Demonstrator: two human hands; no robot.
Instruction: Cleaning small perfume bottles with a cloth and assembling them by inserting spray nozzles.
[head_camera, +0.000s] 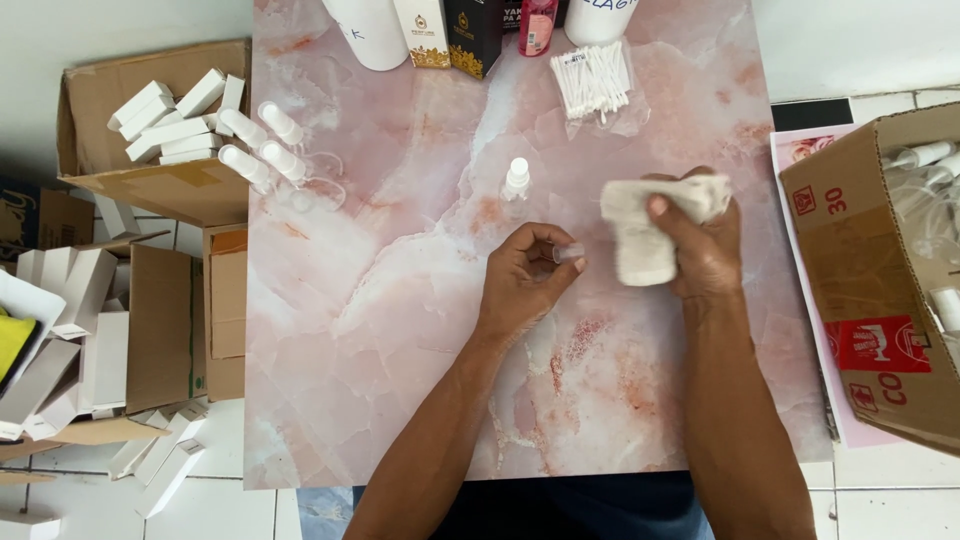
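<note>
My left hand (525, 280) rests on the pink marble table (380, 330) and pinches a small clear cap (568, 252) between thumb and fingertips. My right hand (700, 240) is closed on a crumpled white cloth (645, 230), held just right of the cap. A small clear spray bottle with a white top (516, 185) stands upright on the table just beyond my left hand.
Several clear spray bottles (265, 150) lie at the table's left edge. A cardboard box of small white cartons (165, 120) sits to the left, another box of bottles (890, 270) to the right. A bundle of cotton swabs (592, 78) and boxes and bottles (460, 30) line the far edge.
</note>
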